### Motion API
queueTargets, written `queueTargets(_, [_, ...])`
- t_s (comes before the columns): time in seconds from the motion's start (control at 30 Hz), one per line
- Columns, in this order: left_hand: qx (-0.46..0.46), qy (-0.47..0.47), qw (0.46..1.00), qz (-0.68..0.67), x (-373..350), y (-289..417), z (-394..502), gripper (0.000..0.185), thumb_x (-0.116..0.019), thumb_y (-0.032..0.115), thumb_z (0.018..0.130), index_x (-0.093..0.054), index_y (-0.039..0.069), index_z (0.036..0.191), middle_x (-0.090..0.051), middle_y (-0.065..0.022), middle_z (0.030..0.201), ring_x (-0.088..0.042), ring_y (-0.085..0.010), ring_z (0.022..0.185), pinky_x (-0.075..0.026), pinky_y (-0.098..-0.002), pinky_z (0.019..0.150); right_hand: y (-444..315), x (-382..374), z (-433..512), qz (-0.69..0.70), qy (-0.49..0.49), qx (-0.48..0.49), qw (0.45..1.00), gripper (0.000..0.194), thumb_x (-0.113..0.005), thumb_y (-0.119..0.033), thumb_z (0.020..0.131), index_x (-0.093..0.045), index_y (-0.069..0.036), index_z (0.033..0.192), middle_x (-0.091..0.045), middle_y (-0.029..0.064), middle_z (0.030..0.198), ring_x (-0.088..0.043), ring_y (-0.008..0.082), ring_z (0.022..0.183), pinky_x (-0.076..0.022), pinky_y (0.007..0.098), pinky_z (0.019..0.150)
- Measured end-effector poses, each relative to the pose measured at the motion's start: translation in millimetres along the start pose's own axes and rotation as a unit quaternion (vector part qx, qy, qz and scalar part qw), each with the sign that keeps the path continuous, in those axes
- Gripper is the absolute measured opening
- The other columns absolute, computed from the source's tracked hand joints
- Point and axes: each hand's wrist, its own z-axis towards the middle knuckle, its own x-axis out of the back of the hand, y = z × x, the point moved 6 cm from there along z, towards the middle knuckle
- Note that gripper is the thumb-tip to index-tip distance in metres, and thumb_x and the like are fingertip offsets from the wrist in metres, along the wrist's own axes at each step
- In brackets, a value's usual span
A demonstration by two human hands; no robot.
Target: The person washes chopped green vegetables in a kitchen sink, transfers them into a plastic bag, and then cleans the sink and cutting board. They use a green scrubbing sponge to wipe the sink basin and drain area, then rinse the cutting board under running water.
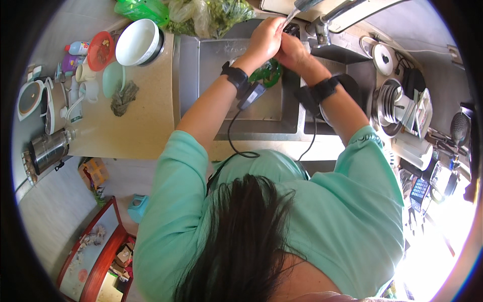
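Under a stream of water from the metal faucet (321, 34), my left hand (269, 36) presses against my right hand (292, 51). Their fingers overlap, so I cannot make out whether anything is between them. Just below them, shiny green vegetables (268, 73), perhaps peppers, lie in the stainless steel sink (260, 113), partly hidden by my left wrist. Each wrist wears a black strap with a cabled device; the left device (252, 96) hangs over the basin. A dark round pan (349, 88) is partly covered by my right forearm.
Left of the sink, the counter (151, 128) carries a white bowl (137, 41), a red basin (100, 51) and a crumpled rag (124, 98). Behind the sink sits a plastic bag of leafy greens (211, 17). Stacked dishes (390, 102) and a white lid (383, 59) stand at right.
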Motion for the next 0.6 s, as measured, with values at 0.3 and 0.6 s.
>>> queueTargets(0.3, [0.058,-0.168,0.911,0.371,-20.3,-33.2,-28.2,0.014,-0.059,0.017,0.083,-0.064,0.005,0.089,-0.064,-0.0124,0.095,-0.058,-0.0313,0.097,-0.049,-0.0416,0.080,56.6,17.5,7.2,-0.061,0.193,-0.098,0.974,0.042,-0.040,-0.036,0.102,-0.053,0.000,0.120,-0.061,0.0135,0.115,-0.058,0.0224,0.103,-0.0456,0.0347,0.091])
queueTargets(0.6, [0.129,-0.312,0.912,0.233,-52.9,-76.1,-110.5,0.056,-0.062,0.017,0.084,-0.043,0.017,0.137,-0.049,-0.0241,0.127,-0.055,-0.0415,0.107,-0.049,-0.0458,0.087,43.9,57.6,-6.1,-0.406,0.046,-0.027,0.912,0.049,-0.060,-0.033,0.087,-0.056,0.003,0.119,-0.061,0.0143,0.096,-0.061,0.0259,0.091,-0.0470,0.0338,0.086])
